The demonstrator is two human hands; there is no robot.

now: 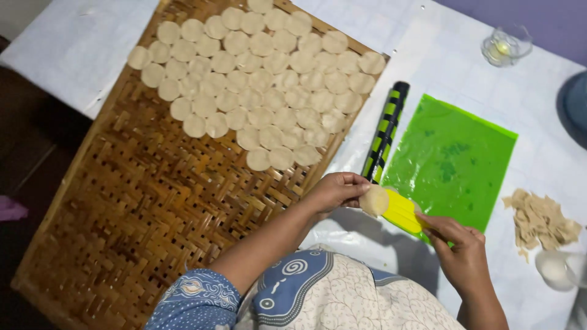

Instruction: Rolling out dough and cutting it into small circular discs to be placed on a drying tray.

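Low in the frame, just right of centre, we see the left hand (335, 190) pinching a thin round dough disc (373, 200) between thumb and fingers (356, 181), while the right hand (460, 244) has its fingers closed around the end of a flat yellow scraper (402, 211) whose blade lies under the disc. Both hands hover above the white-covered table (440, 49), at the near corner of a green plastic sheet (449, 160). A black rolling pin with yellow-green bands (384, 131) lies between that sheet and a large woven bamboo tray (140, 208), whose upper half carries overlapping rows of pale dough rounds (257, 79). At the right edge we note a heap of dough trimmings (541, 220), and in the upper right a small glass (505, 45).
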